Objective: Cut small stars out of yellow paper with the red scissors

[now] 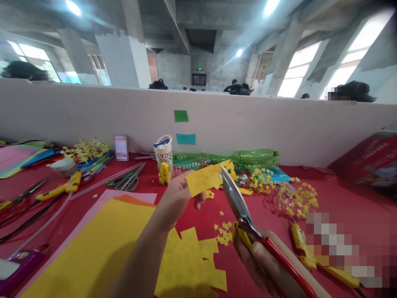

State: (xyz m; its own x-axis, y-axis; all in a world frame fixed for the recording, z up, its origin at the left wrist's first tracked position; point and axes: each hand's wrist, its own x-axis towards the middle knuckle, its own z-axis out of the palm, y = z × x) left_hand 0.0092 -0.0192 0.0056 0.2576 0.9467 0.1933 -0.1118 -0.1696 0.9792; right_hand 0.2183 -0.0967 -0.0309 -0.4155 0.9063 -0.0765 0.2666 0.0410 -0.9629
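Note:
My left hand pinches a strip of yellow paper that has a faint star outline drawn on it. In my right hand is a pair of scissors with red and yellow handles, its blades at the strip's right end. Below, small cut-out yellow stars lie in a loose pile on the red tabletop. Yellow paper with notched edges rests under my left forearm, beside a stack of yellow sheets with pink and orange ones beneath.
Yellow glue guns lie at left and right. Green plastic bottles, a white tumbler and a phone are along the white partition. Clusters of yellow stars sit at right, green-handled scissors at left.

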